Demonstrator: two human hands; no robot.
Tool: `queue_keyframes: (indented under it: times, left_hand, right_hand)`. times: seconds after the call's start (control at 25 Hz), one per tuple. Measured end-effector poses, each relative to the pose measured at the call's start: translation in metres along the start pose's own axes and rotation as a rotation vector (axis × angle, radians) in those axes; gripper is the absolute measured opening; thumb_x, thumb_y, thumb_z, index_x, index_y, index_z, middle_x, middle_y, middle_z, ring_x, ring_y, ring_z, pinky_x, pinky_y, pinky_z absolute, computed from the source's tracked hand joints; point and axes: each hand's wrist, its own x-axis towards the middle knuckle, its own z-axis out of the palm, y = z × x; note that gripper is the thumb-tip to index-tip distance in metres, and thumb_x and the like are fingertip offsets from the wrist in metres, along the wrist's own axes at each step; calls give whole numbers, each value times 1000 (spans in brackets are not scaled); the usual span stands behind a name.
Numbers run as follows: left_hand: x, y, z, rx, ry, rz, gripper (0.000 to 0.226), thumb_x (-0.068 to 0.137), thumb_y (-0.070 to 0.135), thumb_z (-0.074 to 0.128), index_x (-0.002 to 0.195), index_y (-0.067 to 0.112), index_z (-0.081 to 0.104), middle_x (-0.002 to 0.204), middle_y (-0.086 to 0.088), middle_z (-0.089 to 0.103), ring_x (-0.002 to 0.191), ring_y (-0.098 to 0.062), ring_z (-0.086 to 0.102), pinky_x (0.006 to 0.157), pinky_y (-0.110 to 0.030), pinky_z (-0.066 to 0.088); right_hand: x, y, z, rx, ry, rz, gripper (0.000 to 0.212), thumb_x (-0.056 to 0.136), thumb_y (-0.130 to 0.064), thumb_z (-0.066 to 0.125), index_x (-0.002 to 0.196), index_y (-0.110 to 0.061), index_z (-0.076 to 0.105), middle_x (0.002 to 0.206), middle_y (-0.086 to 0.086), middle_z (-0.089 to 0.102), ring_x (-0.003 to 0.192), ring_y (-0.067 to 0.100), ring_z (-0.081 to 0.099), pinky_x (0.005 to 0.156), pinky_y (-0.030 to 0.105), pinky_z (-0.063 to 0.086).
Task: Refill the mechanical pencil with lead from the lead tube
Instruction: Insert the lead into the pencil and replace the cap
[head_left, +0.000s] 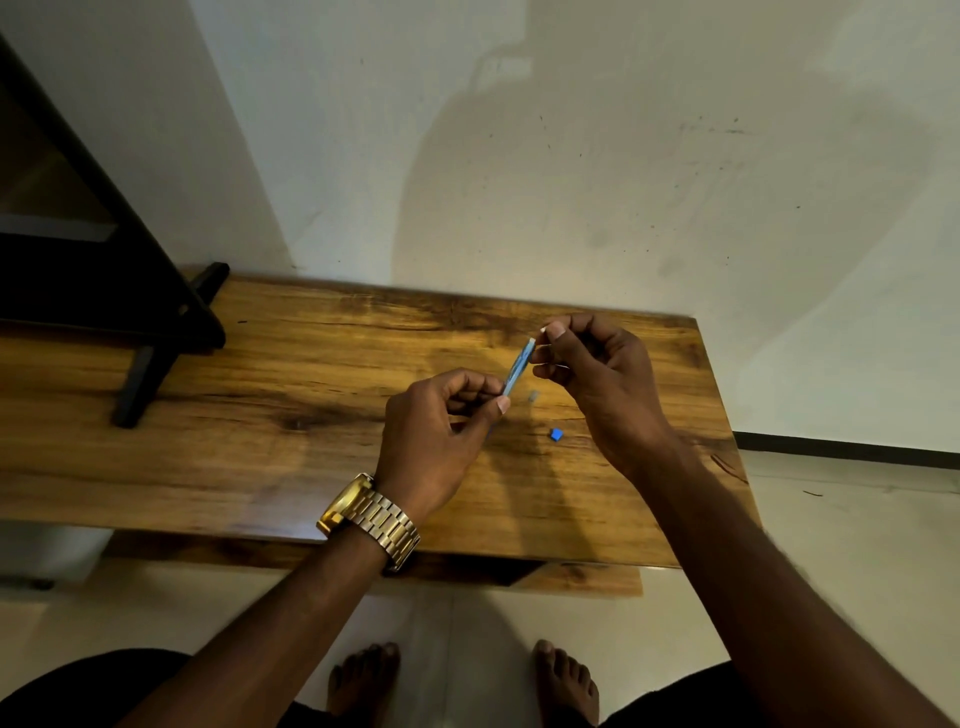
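Observation:
Above the wooden table (260, 467) my two hands hold a slim blue lead tube (519, 366), tilted with its upper end to the right. My left hand (441, 431), with a gold watch on its wrist, pinches the lower end between thumb and fingers. My right hand (597, 374) has its fingers curled, with thumb and forefinger pinched together at the tube's upper end. Any lead there is too thin to see. A small blue cap (556, 435) lies on the table below my right hand. A tiny pale piece (533, 397) lies near it. No mechanical pencil is in sight.
A dark stand (156, 338) with a foot rests on the table's left part, under a black frame. The table ends against a white wall at the back and at a right edge (722, 415). My bare feet (467, 680) are on the tiled floor below.

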Motion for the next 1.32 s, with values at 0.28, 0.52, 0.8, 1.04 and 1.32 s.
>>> queue_keyframes:
  times: [0.28,0.52,0.8,1.04,1.32]
  left_hand:
    - [-1,-1,0,40,-16,31,16,93,22,84,109,24,81,97,22,76,96,14,70,72,-2,53]
    - [-1,0,1,37,-18,10,16,93,25,84,108,28,81,93,25,76,94,14,70,68,-3,53]
    - [-3,1,-2,101,-19,21,14,93,24,84,107,26,81,93,21,77,90,9,72,70,-5,54]
    - [-2,3,-3,289,-80,108,17,94,21,83,112,20,81,105,9,80,85,0,72,69,-6,54]
    - [-3,-1,-1,212,-84,15,16,94,23,84,110,25,80,92,20,75,81,10,71,68,-2,51]
  right_hand:
    - [-6,-4,-2,-98,-54,-50,12,109,-10,66,112,-2,75,106,14,80,96,19,77,89,32,62]
    - [-6,-8,-7,-129,-109,-51,12,110,-8,63,112,-3,73,112,19,79,99,23,77,95,38,63]
    - [-5,-14,-18,-397,-173,-122,14,109,-7,64,114,5,69,110,13,80,101,24,79,93,38,65]
    - [-5,-20,-33,-707,-286,-133,10,107,-11,68,113,-5,73,99,3,81,93,12,81,89,35,67]
    - [-4,-18,-30,-460,-284,-21,13,105,-8,71,112,2,74,100,13,82,94,25,83,88,40,67]
